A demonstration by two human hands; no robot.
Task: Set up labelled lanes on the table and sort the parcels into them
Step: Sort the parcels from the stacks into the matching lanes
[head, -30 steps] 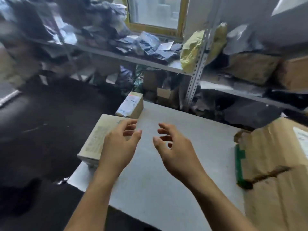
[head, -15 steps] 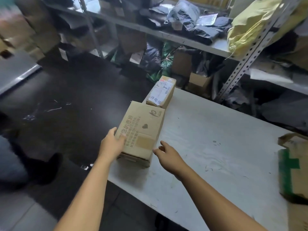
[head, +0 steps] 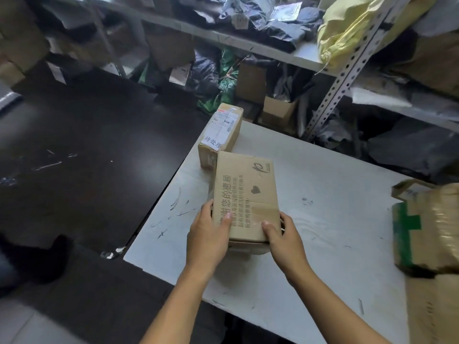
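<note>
Cluttered stockroom, metal shelving behind, stacked with dark poly mailers, cartons, a yellow sack. White table in front, scuffed with pen marks, dark floor to its left.

Printed carton sits on the table near the left edge, long side running away from the person. Left hand grips its near left corner, thumb on top, fingers wrapped down the side. Right hand grips the near right corner, thumb on top by the tape patch, fingers curled round the edge. Both hands clamp the box; neither is spread flat.

Small labelled box stands just beyond, at the table's far left corner, touching or nearly touching the carton's far end; can't tell which. It carries a shipping label plus a white strip with handwritten characters at its near end, possibly a lane tag.

Taped brown parcel with green print lies at the right edge, well apart.

Step, as judged: sorting, carton being placed or squared up in the left lane behind the small box. Whether it's fully down is unclear; near end may be slightly raised.

Next move calls for: seat it flat, line it up with the small box, let go with both hands, then reach right for the taped parcel.
</note>
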